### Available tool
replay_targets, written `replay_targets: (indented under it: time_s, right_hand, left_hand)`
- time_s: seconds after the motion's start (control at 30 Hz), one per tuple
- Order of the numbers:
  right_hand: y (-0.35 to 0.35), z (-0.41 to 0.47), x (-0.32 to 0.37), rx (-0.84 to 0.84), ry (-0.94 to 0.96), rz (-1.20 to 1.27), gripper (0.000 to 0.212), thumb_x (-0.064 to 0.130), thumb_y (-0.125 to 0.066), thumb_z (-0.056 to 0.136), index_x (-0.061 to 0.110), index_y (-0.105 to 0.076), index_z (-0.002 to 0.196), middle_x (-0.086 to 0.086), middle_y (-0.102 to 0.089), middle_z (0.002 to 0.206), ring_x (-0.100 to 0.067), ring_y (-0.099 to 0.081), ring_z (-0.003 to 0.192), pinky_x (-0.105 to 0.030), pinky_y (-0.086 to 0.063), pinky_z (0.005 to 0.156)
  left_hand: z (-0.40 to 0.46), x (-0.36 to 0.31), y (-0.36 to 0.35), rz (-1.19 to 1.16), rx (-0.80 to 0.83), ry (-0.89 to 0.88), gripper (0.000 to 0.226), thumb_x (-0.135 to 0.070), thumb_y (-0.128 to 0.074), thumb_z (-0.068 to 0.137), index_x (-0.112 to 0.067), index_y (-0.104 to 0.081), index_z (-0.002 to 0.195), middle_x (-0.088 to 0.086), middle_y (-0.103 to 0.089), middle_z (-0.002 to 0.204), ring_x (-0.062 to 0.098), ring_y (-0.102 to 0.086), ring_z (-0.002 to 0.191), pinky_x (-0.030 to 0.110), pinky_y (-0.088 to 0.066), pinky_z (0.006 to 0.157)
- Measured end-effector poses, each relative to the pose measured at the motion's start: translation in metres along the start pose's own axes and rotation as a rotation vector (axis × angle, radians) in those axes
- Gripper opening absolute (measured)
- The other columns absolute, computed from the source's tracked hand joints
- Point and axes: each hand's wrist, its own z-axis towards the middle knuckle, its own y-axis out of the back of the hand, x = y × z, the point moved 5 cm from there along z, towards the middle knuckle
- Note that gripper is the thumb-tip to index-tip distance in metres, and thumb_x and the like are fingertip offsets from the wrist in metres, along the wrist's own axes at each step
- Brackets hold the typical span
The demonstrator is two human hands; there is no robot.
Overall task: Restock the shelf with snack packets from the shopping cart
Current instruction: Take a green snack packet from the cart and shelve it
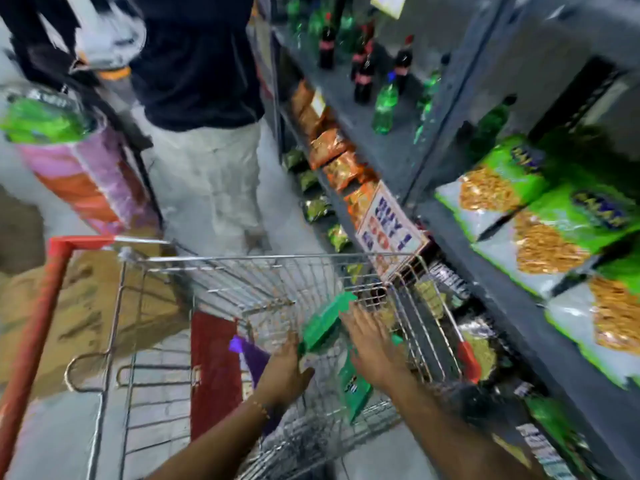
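Observation:
Both my arms reach down into a wire shopping cart point(277, 261) with a red handle. My left hand point(285, 370) grips the lower edge of a green snack packet point(325, 323) that stands tilted in the cart. My right hand point(374, 344) lies flat with fingers spread, touching the packet's right side. A second green packet point(353, 386) lies below my right wrist. On the right, the dark shelf point(519, 306) carries green packets of fried snacks point(540, 230). The picture is blurred by motion.
A person in a dark top and pale trousers point(207, 161) stands in the aisle beyond the cart. Soda bottles point(363, 77) stand on the far shelf, orange packets point(332, 150) below them. A "buy 1" sign point(388, 226) hangs on the shelf edge. A display stand point(86, 174) is at left.

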Motion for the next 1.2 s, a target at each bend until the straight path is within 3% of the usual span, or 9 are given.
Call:
replay_targets:
  time_s: [0.17, 0.3, 0.5, 0.67, 0.83, 0.97, 1.07, 1.13, 1.2]
  right_hand:
    - [-0.002, 0.055, 0.004, -0.026, 0.065, -0.173, 0.058, 0.005, -0.061, 0.086, 0.031, -0.051, 0.137, -0.008, -0.015, 0.164, -0.028, -0.008, 0.152, -0.054, -0.001, 0.119]
    - [0.006, 0.079, 0.011, -0.034, 0.145, -0.296, 0.028, 0.011, -0.067, 0.081, 0.023, -0.073, 0.104, -0.002, -0.060, 0.134, -0.022, -0.045, 0.134, -0.054, 0.001, 0.118]
    - [0.071, 0.065, 0.002, -0.128, 0.094, 0.075, 0.020, 0.010, -0.062, 0.088, 0.020, -0.076, 0.097, -0.003, -0.077, 0.095, -0.024, -0.066, 0.094, -0.048, -0.026, 0.115]
    - [0.171, 0.005, 0.000, -0.223, 0.040, 0.321, 0.017, 0.018, -0.064, 0.089, 0.024, -0.077, 0.099, 0.000, -0.078, 0.100, -0.020, -0.069, 0.091, -0.037, -0.056, 0.083]
    - [0.311, -0.092, 0.010, -0.545, 0.048, 0.319, 0.013, 0.031, -0.068, 0.082, 0.029, -0.076, 0.092, 0.006, -0.078, 0.090, -0.012, -0.070, 0.086, -0.033, -0.055, 0.078]
    - [0.415, -0.200, 0.017, -1.034, 0.098, 0.279, 0.027, 0.034, -0.070, 0.078, 0.030, -0.071, 0.105, 0.008, -0.078, 0.099, -0.012, -0.071, 0.096, -0.042, -0.054, 0.088]
    - [0.448, -0.291, 0.005, -1.353, 0.055, 0.275, 0.066, 0.041, -0.073, 0.076, 0.034, -0.047, 0.136, 0.011, -0.057, 0.136, -0.007, -0.050, 0.127, -0.032, -0.038, 0.110]
    - [0.441, -0.349, -0.011, -1.412, 0.067, 0.506, 0.092, 0.050, -0.078, 0.067, 0.035, -0.031, 0.144, 0.013, -0.046, 0.144, 0.002, -0.040, 0.134, -0.025, -0.034, 0.110]
    - [0.417, -0.378, -0.030, -1.345, 0.018, 0.687, 0.113, 0.060, -0.084, 0.048, 0.043, -0.026, 0.143, 0.015, -0.046, 0.144, 0.008, -0.040, 0.132, -0.019, -0.037, 0.105]
  left_hand:
    - [0.015, -0.004, 0.000, -0.002, -0.053, 0.012, 0.048, -0.018, -0.045, 0.090, -0.021, -0.042, 0.138, 0.015, -0.062, 0.127, 0.035, -0.065, 0.106, 0.041, -0.054, 0.086]
    - [0.022, -0.008, 0.017, -0.024, -0.073, 0.021, 0.046, -0.006, -0.044, 0.087, -0.024, -0.060, 0.126, 0.015, -0.073, 0.109, 0.034, -0.069, 0.098, 0.037, -0.054, 0.079]
    - [0.019, -0.018, 0.079, -0.663, -0.228, 0.056, 0.022, -0.007, -0.073, 0.080, -0.016, -0.076, 0.099, 0.008, -0.076, 0.100, 0.022, -0.070, 0.092, 0.034, -0.055, 0.087]
    - [-0.001, -0.078, 0.098, -0.718, 0.000, -0.146, 0.047, 0.001, -0.086, 0.064, -0.016, -0.069, 0.103, -0.015, -0.079, 0.089, -0.003, -0.070, 0.087, 0.011, -0.053, 0.078]
    - [-0.021, -0.162, 0.125, -0.663, 0.040, -0.365, 0.083, -0.015, -0.097, 0.048, -0.008, -0.059, 0.122, 0.002, -0.074, 0.114, 0.014, -0.070, 0.106, 0.031, -0.056, 0.094]
    - [-0.055, -0.262, 0.170, -0.713, -0.016, -0.577, 0.074, 0.004, -0.093, 0.047, 0.001, -0.062, 0.114, 0.003, -0.079, 0.102, 0.013, -0.075, 0.091, 0.024, -0.059, 0.077]
    - [-0.097, -0.347, 0.207, -0.699, 0.000, -0.798, 0.072, -0.015, -0.095, 0.045, -0.003, -0.067, 0.110, 0.003, -0.079, 0.101, 0.014, -0.075, 0.091, 0.025, -0.059, 0.078]
    - [-0.129, -0.406, 0.224, -0.650, 0.007, -0.947, 0.079, -0.032, -0.097, 0.042, -0.008, -0.067, 0.111, 0.003, -0.079, 0.101, 0.017, -0.074, 0.090, 0.033, -0.060, 0.077]
    - [-0.154, -0.454, 0.233, -0.680, 0.060, -1.081, 0.081, -0.019, -0.096, 0.046, -0.005, -0.062, 0.118, 0.008, -0.077, 0.106, 0.021, -0.074, 0.092, 0.035, -0.060, 0.077]
